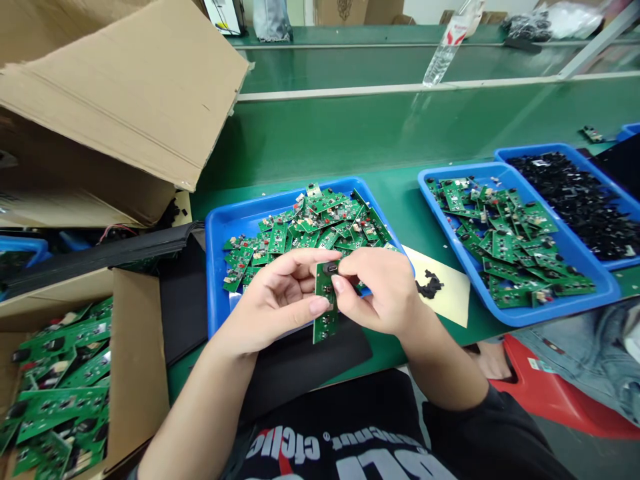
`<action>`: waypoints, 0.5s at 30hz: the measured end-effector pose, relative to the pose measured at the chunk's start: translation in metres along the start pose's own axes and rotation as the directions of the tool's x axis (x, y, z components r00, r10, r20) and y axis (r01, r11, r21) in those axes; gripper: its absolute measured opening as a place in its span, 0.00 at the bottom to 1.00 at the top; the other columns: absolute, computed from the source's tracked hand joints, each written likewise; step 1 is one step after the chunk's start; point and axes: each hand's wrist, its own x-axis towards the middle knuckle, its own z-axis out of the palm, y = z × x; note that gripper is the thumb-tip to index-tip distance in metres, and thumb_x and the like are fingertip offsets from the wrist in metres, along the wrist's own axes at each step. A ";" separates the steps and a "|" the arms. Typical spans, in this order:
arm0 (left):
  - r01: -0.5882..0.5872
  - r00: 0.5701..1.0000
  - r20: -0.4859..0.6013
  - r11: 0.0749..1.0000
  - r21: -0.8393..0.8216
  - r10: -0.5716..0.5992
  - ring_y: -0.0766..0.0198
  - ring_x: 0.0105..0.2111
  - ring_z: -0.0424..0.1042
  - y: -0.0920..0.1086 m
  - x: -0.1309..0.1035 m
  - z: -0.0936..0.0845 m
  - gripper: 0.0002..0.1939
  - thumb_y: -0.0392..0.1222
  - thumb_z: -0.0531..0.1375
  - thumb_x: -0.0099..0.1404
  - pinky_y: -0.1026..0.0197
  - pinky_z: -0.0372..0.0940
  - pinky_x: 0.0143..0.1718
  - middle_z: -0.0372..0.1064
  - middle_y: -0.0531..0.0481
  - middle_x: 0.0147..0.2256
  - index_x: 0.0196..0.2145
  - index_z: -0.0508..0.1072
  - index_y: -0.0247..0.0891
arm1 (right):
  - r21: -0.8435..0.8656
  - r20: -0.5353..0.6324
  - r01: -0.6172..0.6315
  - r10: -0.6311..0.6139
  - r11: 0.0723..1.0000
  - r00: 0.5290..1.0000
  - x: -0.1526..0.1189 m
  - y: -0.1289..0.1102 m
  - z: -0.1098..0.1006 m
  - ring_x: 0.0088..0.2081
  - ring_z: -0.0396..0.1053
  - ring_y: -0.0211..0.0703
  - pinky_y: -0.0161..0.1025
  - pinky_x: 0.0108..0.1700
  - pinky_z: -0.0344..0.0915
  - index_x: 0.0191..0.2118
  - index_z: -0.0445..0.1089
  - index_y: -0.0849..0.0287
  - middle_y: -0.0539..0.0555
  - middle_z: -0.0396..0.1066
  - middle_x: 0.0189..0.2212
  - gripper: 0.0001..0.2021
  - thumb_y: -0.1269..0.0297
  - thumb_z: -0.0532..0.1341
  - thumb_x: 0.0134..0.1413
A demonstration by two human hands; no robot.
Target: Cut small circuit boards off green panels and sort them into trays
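A narrow green circuit board (325, 320) is held upright in front of me, with a small black part (331, 268) at its top end. My left hand (280, 293) grips the board by its edge, thumb on the near face. At the board's upper right, my right hand (380, 287) pinches the black part between thumb and fingertips. Just behind both hands lies a blue tray (214, 267) heaped with similar green boards (305, 227). Beneath my wrists is a black sheet (300, 363).
A cardboard box (140, 360) of boards stands at left, below a larger open carton (125, 87). On the right are a second blue tray (525, 317) of boards, a tray of black parts (575, 200) and a yellow sheet (455, 293) bearing black pieces. A bottle (445, 53) stands behind.
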 end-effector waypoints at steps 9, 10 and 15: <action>0.053 0.997 0.053 0.989 -0.136 -0.047 0.62 0.29 0.73 -0.004 0.000 -0.002 0.17 0.38 0.62 0.55 0.60 0.70 0.31 0.72 0.45 0.34 0.45 0.70 0.39 | 0.178 0.049 -0.198 0.193 0.964 0.980 0.000 0.002 -0.008 0.21 0.61 0.34 0.33 0.25 0.58 0.25 0.62 0.57 0.47 0.63 0.18 0.08 0.64 0.54 0.54; 0.053 0.997 0.060 0.987 -0.151 -0.044 0.62 0.28 0.73 -0.004 0.000 -0.002 0.17 0.38 0.62 0.56 0.60 0.70 0.31 0.72 0.46 0.33 0.45 0.70 0.39 | 0.195 0.051 -0.214 0.208 0.957 0.977 0.000 0.001 -0.008 0.21 0.61 0.34 0.33 0.25 0.58 0.25 0.62 0.57 0.47 0.63 0.18 0.08 0.64 0.54 0.54; 0.034 0.999 0.046 0.975 -0.220 -0.025 0.63 0.25 0.73 -0.001 -0.001 -0.006 0.16 0.39 0.62 0.55 0.63 0.69 0.25 0.71 0.49 0.28 0.43 0.71 0.41 | 0.216 -0.044 -0.280 0.296 0.935 0.954 0.000 0.006 -0.010 0.21 0.60 0.34 0.32 0.24 0.58 0.24 0.61 0.57 0.47 0.63 0.18 0.09 0.62 0.57 0.53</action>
